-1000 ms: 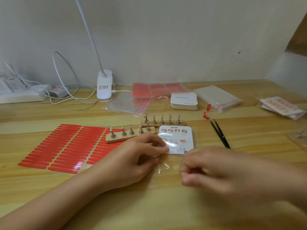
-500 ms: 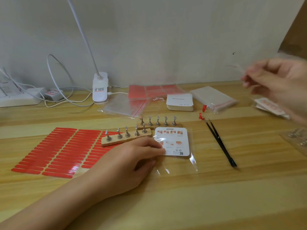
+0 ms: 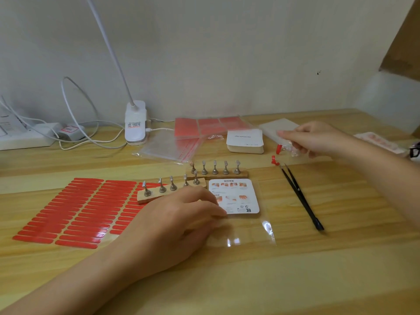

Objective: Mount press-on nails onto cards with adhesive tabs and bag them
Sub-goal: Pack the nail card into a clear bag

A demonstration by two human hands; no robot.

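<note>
At centre frame the card (image 3: 236, 196) sits bagged in its clear sleeve (image 3: 261, 233), pressed flat by the left hand (image 3: 181, 214), while the right hand (image 3: 316, 138), upper right, pinches a crumpled clear strip (image 3: 289, 149), so sealing appears nearly done.

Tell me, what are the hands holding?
Right hand pinches a small clear bag by its top edge. Left hand holds nothing; its fingers rest on the card.

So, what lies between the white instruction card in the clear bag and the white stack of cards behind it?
In the head view, a wooden strip carrying metal nail stands lies between card and stack.

Soft even light, slight blur
</note>
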